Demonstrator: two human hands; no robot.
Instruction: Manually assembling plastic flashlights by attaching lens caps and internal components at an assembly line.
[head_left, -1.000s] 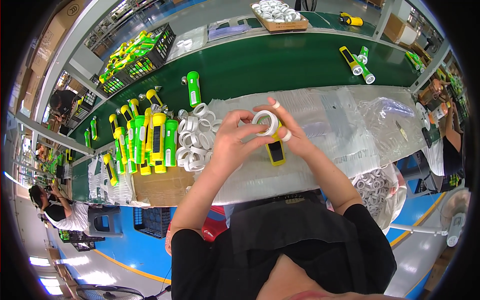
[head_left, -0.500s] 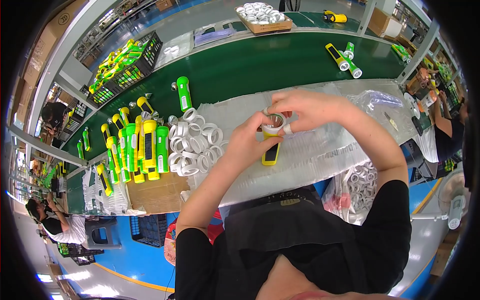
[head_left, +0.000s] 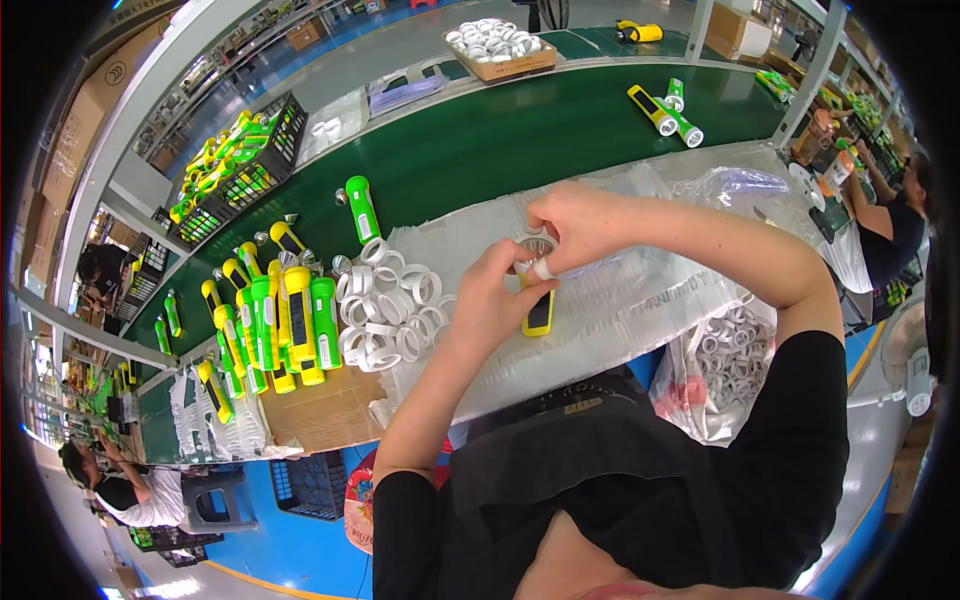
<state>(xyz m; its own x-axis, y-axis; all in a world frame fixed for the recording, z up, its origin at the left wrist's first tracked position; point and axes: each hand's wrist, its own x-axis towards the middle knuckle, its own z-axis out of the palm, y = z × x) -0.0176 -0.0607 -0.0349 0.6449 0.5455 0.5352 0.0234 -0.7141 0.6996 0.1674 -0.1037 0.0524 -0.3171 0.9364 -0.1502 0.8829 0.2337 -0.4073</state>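
Although part of its head is hidden, one torch [head_left: 538,318] shows a yellow body, dark oblong panel facing up, white ring [head_left: 536,240] at the far end, silvery interior. Location: above the sheet [head_left: 620,315], twelve o'clock from the wearer. Left hand [head_left: 490,298]: curled round the torch near its head. Right hand [head_left: 585,225]: thumb and fingers pinching the ring. Nine o'clock: loose rings [head_left: 386,303], white, heaped. Beyond, same bearing: green and yellow torches [head_left: 300,310], clustered. Farthest, twelve o'clock: carton [head_left: 515,68] of white rings.
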